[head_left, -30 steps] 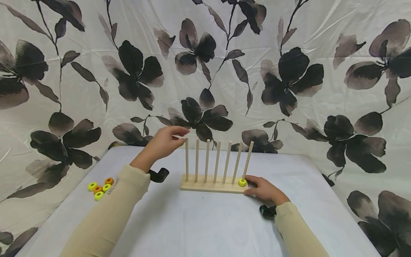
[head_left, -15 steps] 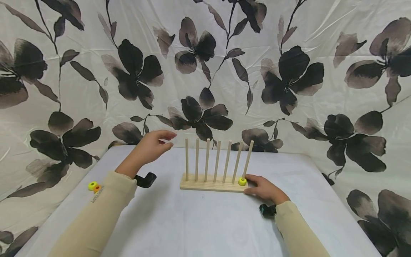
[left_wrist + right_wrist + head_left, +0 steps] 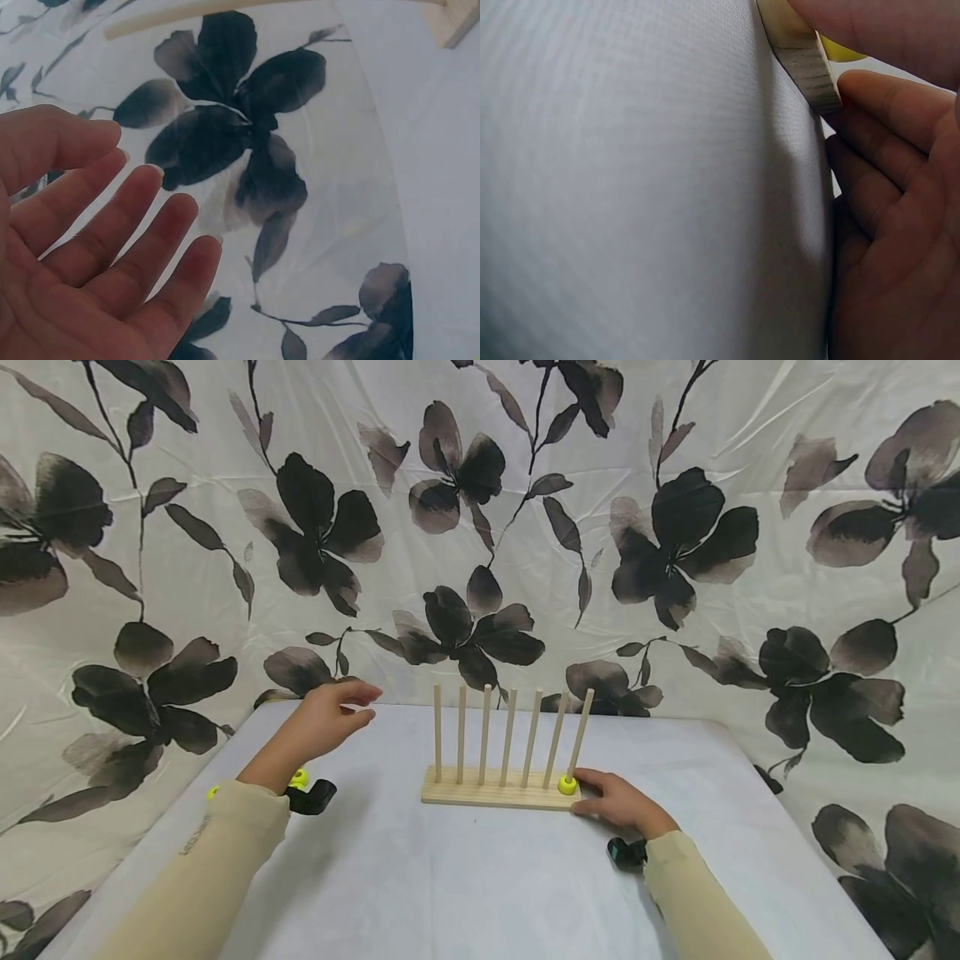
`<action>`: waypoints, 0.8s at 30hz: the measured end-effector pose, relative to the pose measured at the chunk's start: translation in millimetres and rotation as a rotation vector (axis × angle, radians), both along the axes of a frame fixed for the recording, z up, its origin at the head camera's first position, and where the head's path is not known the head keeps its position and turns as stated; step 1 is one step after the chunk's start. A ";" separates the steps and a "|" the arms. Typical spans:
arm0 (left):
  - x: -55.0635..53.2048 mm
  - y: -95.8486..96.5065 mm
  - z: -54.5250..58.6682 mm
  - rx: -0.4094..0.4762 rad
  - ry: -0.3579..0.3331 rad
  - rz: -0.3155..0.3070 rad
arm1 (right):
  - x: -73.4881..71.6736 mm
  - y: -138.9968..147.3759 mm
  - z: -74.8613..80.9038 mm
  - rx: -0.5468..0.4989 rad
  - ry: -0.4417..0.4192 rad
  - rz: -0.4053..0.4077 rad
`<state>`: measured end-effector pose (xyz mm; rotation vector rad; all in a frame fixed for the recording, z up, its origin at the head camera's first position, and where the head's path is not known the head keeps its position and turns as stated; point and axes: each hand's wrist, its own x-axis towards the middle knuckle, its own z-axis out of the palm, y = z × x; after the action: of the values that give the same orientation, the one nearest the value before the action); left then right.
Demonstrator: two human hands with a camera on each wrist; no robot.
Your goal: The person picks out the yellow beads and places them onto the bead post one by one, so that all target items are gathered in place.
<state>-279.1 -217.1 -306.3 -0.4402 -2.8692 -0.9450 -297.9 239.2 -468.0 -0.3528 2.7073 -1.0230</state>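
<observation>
A wooden peg rack (image 3: pixel 501 795) with several upright pegs stands on the white-covered table. One yellow ring (image 3: pixel 567 785) sits at the foot of its rightmost peg. My right hand (image 3: pixel 618 800) holds the right end of the rack's base, thumb at the front and fingers at the end and behind; the right wrist view shows the base's end (image 3: pixel 810 67) between thumb and fingers. To the left of the rack, my left hand (image 3: pixel 321 722) is raised over the table with nothing in it, fingers (image 3: pixel 172 217) loosely extended. Yellow rings (image 3: pixel 299 778) partly show behind the left wrist.
Behind the table hangs a white cloth (image 3: pixel 480 552) with dark flowers. A black wrist camera (image 3: pixel 311 797) is strapped to the left wrist, another (image 3: pixel 626 853) to the right. The left sleeve (image 3: pixel 202 868) hides most of the loose rings.
My left hand has moved left and down, away from the leftmost peg's top, and its arm now covers most of the loose rings. My right hand stays at the rack's end.
</observation>
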 end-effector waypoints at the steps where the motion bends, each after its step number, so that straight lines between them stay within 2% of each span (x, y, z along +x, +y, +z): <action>1: 0.5 -2.7 -1.5 -0.003 -0.003 0.000 | 0.0 0.0 -0.4 -0.002 0.001 0.001; 12: 7.8 -27.2 -19.8 -0.078 -0.051 0.040 | -1.8 -0.1 -3.9 -0.021 -0.002 0.000; 24: 6.9 -44.6 -38.1 -0.170 -0.114 0.074 | -2.7 0.3 -3.4 -0.023 0.000 0.002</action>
<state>-272.2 -261.7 -344.4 -0.2986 -3.0594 -0.7409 -300.6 239.5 -471.5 -0.3598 2.6961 -1.0549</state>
